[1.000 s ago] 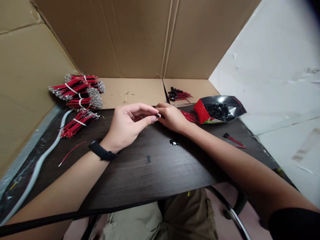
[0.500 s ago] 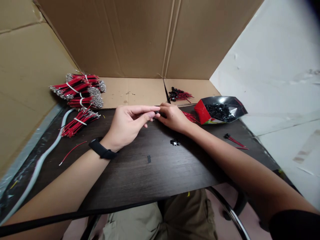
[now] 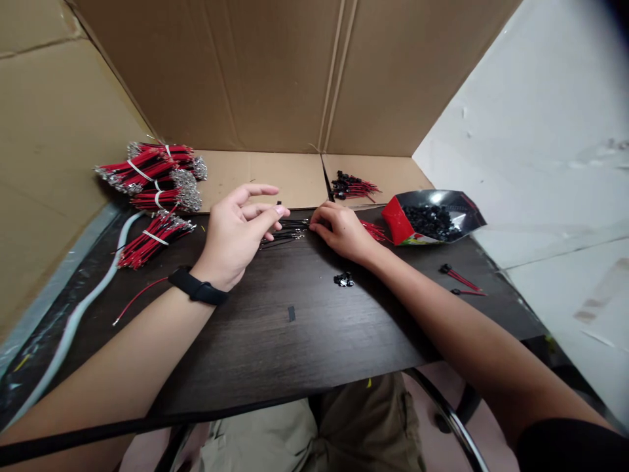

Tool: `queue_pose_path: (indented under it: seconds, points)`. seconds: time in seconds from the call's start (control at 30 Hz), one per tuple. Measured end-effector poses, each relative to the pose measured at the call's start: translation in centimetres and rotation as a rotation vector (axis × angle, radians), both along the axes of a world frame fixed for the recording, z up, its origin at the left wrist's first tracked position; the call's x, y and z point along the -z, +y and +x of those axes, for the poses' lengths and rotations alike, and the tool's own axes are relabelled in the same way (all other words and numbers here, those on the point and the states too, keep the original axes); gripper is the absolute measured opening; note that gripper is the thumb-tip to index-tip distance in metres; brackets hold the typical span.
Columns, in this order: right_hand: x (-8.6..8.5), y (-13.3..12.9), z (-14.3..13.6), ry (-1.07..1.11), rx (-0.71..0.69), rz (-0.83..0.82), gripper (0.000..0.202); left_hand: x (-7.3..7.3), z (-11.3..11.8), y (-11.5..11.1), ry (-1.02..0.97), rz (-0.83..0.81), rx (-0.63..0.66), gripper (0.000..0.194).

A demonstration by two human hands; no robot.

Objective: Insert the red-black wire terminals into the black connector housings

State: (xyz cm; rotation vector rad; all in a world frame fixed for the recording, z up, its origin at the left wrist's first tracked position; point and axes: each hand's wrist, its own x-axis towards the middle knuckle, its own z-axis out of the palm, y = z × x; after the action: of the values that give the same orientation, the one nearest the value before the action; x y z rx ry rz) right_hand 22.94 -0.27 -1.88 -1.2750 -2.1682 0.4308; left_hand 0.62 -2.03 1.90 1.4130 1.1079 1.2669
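Observation:
My left hand (image 3: 238, 236) is raised over the table, a small black connector housing (image 3: 279, 203) pinched at its thumb tip and its other fingers loosely spread. Beneath and beside it lie several black wires (image 3: 285, 236) with metal terminals at their right ends. My right hand (image 3: 344, 229) rests at those ends, thumb and forefinger closed on the tip of a black wire (image 3: 297, 221); the fingers partly hide the grip. Red wires (image 3: 374, 231) stick out behind the right hand. A small heap of black housings (image 3: 344, 280) lies on the table nearer to me.
Tied bundles of red and black wires (image 3: 157, 239) lie at left, beside a pale cable (image 3: 83, 308). An open box (image 3: 390, 219) of black housings stands at right. Wired connectors (image 3: 351, 185) lie on the cardboard, with others (image 3: 462, 275) at far right. Cardboard walls (image 3: 270, 78) enclose the back.
My hands, together before, have come apart. My left hand has moved left with the small black housing and opened its outer fingers, uncovering the black wires. My right hand stays nearly in place.

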Motion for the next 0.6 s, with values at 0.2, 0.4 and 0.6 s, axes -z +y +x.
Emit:
queue_pose_path:
  seconds: [0.2,0.4,0.6]
  points:
    - [-0.3,-0.2,0.1,0.096,0.057,0.015,0.009,0.6,-0.2,0.2,0.004,0.02,-0.003,0.031]
    - [-1.2,-0.6,0.2,0.536,0.053,-0.24,0.017,0.6,-0.1,0.1,0.03,-0.002,-0.002,0.04]
    - [-3.0,-2.0,0.2,0.821,0.025,-0.327,0.018,0.3,0.0,-0.2,0.007,-0.034,0.016,0.04]
